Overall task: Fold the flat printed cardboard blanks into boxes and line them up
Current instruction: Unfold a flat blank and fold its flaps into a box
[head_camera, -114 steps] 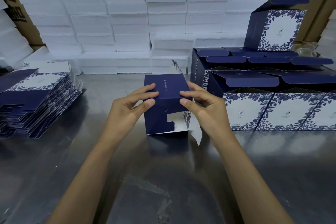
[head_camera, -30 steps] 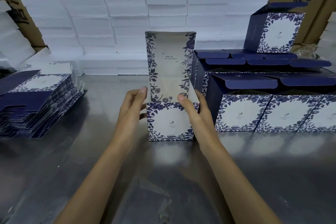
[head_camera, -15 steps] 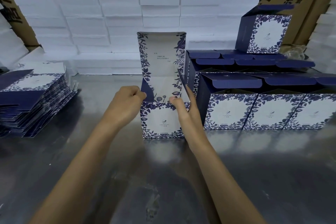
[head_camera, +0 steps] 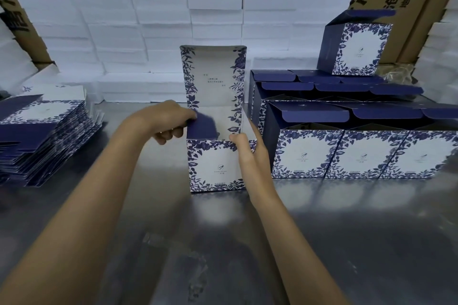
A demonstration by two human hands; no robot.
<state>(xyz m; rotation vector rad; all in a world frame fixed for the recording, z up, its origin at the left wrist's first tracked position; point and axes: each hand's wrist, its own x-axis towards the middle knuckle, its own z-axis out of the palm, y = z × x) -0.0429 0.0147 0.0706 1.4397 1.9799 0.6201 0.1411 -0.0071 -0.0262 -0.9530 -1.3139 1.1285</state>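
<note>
Head view: box (head_camera: 215, 163) upright on tabletop (head_camera: 309, 230), just left of finished row (head_camera: 352, 153). Left hand (head_camera: 166, 119) pinches navy side flap (head_camera: 202, 125); right hand (head_camera: 250, 148), fingers straight, steadies right wall. Thin card, prob. light, creases easily; I hold at edges.

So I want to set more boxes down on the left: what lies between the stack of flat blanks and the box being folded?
In the head view, only bare metal table and the left hand, gripping the box's navy side flap; stack of flat blanks sits apart.

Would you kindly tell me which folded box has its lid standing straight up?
The box between the hands, left of the row; its lid stands upright, while the others' lids fold forward.
</note>
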